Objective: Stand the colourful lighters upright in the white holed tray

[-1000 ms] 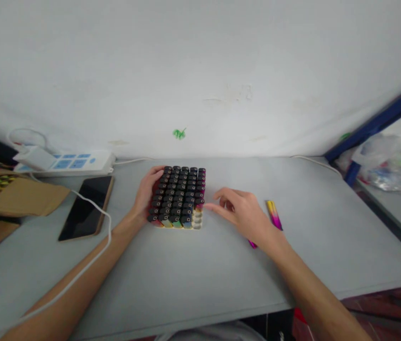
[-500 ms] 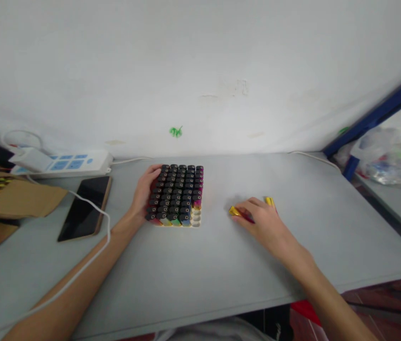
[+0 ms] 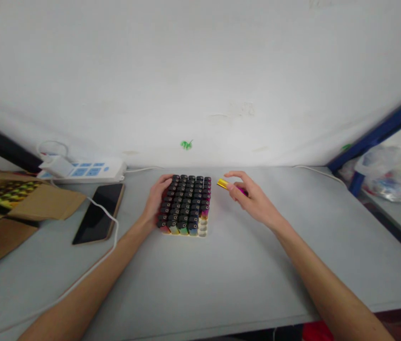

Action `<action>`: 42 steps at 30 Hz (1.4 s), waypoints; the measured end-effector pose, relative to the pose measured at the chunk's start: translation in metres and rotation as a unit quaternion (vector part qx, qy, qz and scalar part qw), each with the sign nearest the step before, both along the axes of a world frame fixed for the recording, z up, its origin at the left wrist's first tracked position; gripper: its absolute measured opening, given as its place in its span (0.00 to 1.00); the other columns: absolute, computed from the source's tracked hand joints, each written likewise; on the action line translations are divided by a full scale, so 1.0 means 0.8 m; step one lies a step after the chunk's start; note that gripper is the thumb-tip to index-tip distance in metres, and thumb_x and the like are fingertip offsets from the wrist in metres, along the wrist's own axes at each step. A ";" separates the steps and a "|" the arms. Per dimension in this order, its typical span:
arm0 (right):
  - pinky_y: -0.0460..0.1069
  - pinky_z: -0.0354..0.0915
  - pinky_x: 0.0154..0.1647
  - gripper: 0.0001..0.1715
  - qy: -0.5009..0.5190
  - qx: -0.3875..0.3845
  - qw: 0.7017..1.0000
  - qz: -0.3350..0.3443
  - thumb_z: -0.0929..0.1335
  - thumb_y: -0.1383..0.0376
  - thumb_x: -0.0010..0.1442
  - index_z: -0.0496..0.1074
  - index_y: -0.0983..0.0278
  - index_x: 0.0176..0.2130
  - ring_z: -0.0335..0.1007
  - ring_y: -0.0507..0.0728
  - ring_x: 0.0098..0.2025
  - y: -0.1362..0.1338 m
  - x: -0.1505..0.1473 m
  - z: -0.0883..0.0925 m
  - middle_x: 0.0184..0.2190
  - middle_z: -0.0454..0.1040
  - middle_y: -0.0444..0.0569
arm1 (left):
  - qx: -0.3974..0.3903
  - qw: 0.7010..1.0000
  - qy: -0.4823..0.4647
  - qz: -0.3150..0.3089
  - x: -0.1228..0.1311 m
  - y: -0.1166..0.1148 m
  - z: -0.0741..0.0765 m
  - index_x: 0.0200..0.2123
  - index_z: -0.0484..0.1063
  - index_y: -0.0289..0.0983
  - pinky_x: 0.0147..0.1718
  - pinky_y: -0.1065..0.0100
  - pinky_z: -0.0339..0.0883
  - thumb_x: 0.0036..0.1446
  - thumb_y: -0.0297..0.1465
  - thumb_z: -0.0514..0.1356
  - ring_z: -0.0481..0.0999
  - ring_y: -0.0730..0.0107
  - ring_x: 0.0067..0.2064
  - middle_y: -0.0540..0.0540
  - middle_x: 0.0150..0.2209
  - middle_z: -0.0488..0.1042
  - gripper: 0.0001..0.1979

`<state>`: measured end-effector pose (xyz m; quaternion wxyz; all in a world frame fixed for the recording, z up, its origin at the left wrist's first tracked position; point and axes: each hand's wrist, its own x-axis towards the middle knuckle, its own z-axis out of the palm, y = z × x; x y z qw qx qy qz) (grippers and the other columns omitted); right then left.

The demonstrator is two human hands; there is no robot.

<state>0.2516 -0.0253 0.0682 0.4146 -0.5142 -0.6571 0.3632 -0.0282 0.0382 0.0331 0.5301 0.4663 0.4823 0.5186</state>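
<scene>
A white tray (image 3: 203, 228) stands on the grey table, filled with rows of black-topped lighters (image 3: 186, 201) in several colours. Some empty round slots show at its near right corner. My left hand (image 3: 156, 199) is closed round the tray's left side. Right of the tray, my right hand (image 3: 250, 194) pinches a lighter (image 3: 223, 183) with a gold end and a magenta body. The gold end points left, towards the tray, without touching it. Its other end is hidden in my fingers.
On the left are an open cardboard box (image 3: 49, 199) with yellow and black items, a phone (image 3: 99, 213), a white power strip (image 3: 92, 170) and a loose white cable (image 3: 110, 253). Clear plastic bags (image 3: 396, 173) lie at the far right, beyond a blue post (image 3: 381, 130).
My right hand has lifted a lighter from the table and moved it up and left, nearer the tray. My left hand stays on the tray. The whole view has shifted slightly.
</scene>
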 end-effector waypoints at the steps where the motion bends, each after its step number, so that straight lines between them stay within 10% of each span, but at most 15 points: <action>1: 0.47 0.57 0.25 0.26 0.030 -0.012 0.999 -0.009 0.71 0.45 0.69 0.74 0.60 0.54 0.59 0.51 0.24 0.000 -0.001 -0.004 0.27 0.71 0.40 | 0.000 1.000 0.000 0.001 0.000 0.000 0.000 0.41 0.76 0.41 0.50 0.60 0.69 0.52 0.43 0.66 0.77 0.53 0.49 0.46 0.42 0.81 0.16; 6: 0.48 0.54 0.22 0.31 0.149 -0.084 0.985 -0.024 0.76 0.39 0.59 0.70 0.61 0.31 0.54 0.50 0.22 -0.013 -0.015 -0.023 0.23 0.62 0.38 | -0.006 1.000 0.026 -0.004 -0.004 -0.001 0.003 0.42 0.76 0.43 0.53 0.60 0.69 0.52 0.44 0.65 0.78 0.51 0.52 0.46 0.46 0.82 0.16; 12: 0.51 0.69 0.43 0.27 0.176 -0.053 0.982 0.038 0.69 0.41 0.70 0.71 0.62 0.37 0.73 0.55 0.38 -0.021 -0.025 -0.022 0.35 0.75 0.47 | -0.001 0.999 0.032 -0.006 -0.005 -0.002 0.006 0.43 0.76 0.41 0.53 0.59 0.69 0.53 0.42 0.65 0.79 0.52 0.51 0.46 0.45 0.82 0.16; 17: 0.48 0.62 0.26 0.29 0.235 -0.120 0.964 0.038 0.68 0.37 0.67 0.62 0.57 0.38 0.59 0.51 0.23 -0.021 -0.030 -0.022 0.26 0.64 0.37 | -0.003 1.000 0.021 0.007 -0.004 -0.002 0.006 0.42 0.77 0.39 0.53 0.57 0.70 0.53 0.40 0.66 0.79 0.51 0.50 0.47 0.42 0.82 0.15; 27: 0.49 0.47 0.27 0.29 0.038 -0.028 0.992 -0.117 0.66 0.44 0.67 0.55 0.58 0.24 0.49 0.51 0.26 -0.027 -0.042 -0.029 0.22 0.52 0.38 | -0.005 1.000 0.028 0.003 -0.003 -0.002 0.009 0.43 0.77 0.40 0.54 0.56 0.69 0.54 0.40 0.65 0.78 0.49 0.51 0.45 0.43 0.82 0.15; 42: 0.49 0.55 0.30 0.23 -0.020 -0.039 0.995 -0.086 0.64 0.45 0.72 0.64 0.59 0.34 0.59 0.53 0.27 -0.034 -0.038 -0.026 0.24 0.63 0.38 | 0.022 0.999 0.038 0.006 -0.005 0.001 0.004 0.41 0.78 0.41 0.54 0.58 0.68 0.53 0.41 0.66 0.77 0.49 0.50 0.44 0.44 0.82 0.14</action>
